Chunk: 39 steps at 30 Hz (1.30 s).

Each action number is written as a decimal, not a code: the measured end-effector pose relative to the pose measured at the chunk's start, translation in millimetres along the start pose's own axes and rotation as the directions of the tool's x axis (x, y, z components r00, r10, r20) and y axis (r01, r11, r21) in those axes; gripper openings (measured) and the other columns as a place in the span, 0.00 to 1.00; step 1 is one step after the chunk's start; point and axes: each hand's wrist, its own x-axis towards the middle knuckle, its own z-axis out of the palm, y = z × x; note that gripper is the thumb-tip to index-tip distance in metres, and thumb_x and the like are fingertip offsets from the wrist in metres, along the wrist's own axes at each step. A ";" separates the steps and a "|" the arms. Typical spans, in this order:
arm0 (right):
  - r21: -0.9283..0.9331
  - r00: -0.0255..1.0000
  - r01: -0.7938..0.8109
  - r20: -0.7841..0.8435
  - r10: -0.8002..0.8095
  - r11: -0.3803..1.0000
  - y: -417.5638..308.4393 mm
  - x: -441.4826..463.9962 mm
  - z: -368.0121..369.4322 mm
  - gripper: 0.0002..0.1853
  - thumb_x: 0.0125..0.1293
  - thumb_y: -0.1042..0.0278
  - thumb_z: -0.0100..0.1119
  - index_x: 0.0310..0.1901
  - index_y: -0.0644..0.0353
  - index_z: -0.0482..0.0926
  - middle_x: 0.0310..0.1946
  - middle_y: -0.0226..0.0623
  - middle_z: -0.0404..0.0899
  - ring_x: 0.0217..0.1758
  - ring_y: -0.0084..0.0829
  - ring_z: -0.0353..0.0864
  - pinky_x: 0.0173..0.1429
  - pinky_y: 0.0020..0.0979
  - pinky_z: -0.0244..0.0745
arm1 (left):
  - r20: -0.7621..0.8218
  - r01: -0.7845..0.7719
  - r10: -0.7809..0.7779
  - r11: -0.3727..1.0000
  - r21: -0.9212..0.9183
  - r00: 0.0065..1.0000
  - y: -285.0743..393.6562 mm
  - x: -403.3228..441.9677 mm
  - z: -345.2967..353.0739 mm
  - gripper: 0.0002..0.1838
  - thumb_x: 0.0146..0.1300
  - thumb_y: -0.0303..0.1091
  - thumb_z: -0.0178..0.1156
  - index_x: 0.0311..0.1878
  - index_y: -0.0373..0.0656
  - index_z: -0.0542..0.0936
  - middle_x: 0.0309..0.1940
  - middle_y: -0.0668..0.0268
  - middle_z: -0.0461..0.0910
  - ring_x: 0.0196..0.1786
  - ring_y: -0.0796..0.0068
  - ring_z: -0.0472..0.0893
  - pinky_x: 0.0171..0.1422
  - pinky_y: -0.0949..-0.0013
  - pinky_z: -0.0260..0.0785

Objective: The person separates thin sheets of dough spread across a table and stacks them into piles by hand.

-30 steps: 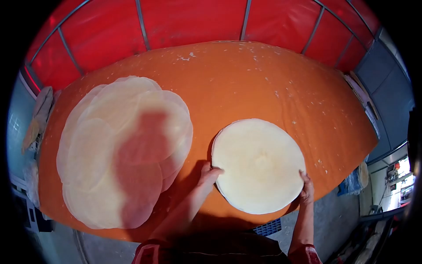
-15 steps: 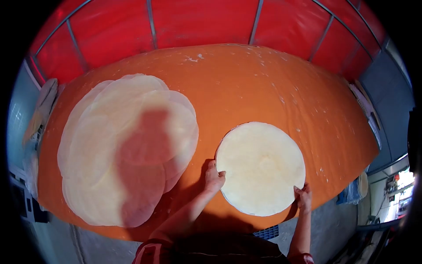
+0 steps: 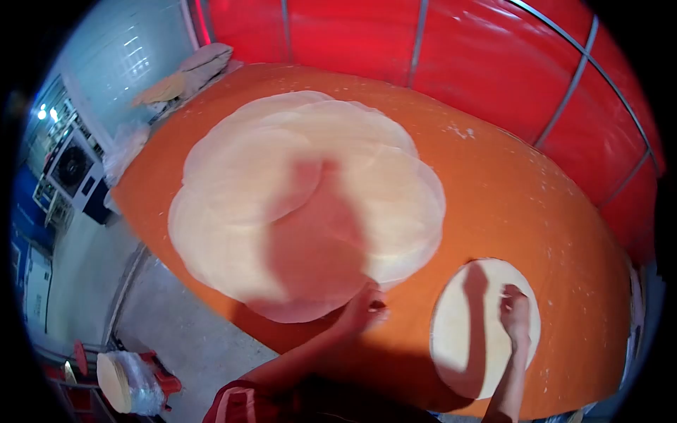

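Note:
Thin round pale sheets (image 3: 233, 240) lie overlapping in a broad ring-like spread on the orange table surface (image 3: 493, 183), partly under a shadow. My left hand (image 3: 367, 307) is by the near right edge of this spread, its fingers curled; whether anything is between them is hidden. To the right lies a round pale stack (image 3: 451, 338), flat on the table. Over its right part is my right hand (image 3: 514, 303), fingers bent, blurred and partly turned away, and what it may hold cannot be made out.
Red sheeting (image 3: 352, 35) on metal bars stands behind the table. A folded cloth (image 3: 204, 67) lies at the far left edge. At the lower left, a plastic-wrapped round stack (image 3: 116, 381) sits on a red stool (image 3: 166, 381) beside the table.
The view has swung left. Both hands have let go of the round stack's edges; my left hand has moved to the spread sheets, and my right hand has risen over the stack.

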 end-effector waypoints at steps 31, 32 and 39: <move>-0.539 0.296 0.792 0.750 -0.592 -0.286 -346.4 40.7 418.1 0.17 0.43 0.81 0.45 0.37 0.58 0.75 0.22 0.44 0.74 0.23 0.39 0.73 0.29 0.33 0.69 | -0.306 -0.043 -0.129 0.867 -0.496 0.943 88.4 24.4 -256.3 0.13 0.53 0.25 0.51 0.43 0.36 0.66 0.34 0.60 0.73 0.39 0.69 0.73 0.45 0.67 0.67; -0.539 0.397 0.809 0.795 -0.458 -0.234 -328.5 28.0 423.6 0.16 0.43 0.79 0.46 0.36 0.58 0.75 0.23 0.44 0.74 0.25 0.40 0.73 0.30 0.34 0.69 | -0.288 -0.059 -0.122 0.835 -0.547 0.950 86.4 47.7 -261.1 0.12 0.52 0.25 0.51 0.41 0.37 0.67 0.32 0.60 0.72 0.39 0.69 0.73 0.45 0.68 0.67; -0.157 0.457 0.662 0.860 -0.228 0.733 -265.9 303.7 417.7 0.05 0.45 0.73 0.54 0.26 0.62 0.75 0.17 0.37 0.73 0.20 0.29 0.72 0.25 0.29 0.68 | -0.292 -0.091 -0.173 0.700 -0.708 0.941 79.0 178.5 -298.3 0.04 0.47 0.20 0.52 0.27 0.38 0.70 0.27 0.61 0.71 0.35 0.69 0.71 0.45 0.65 0.66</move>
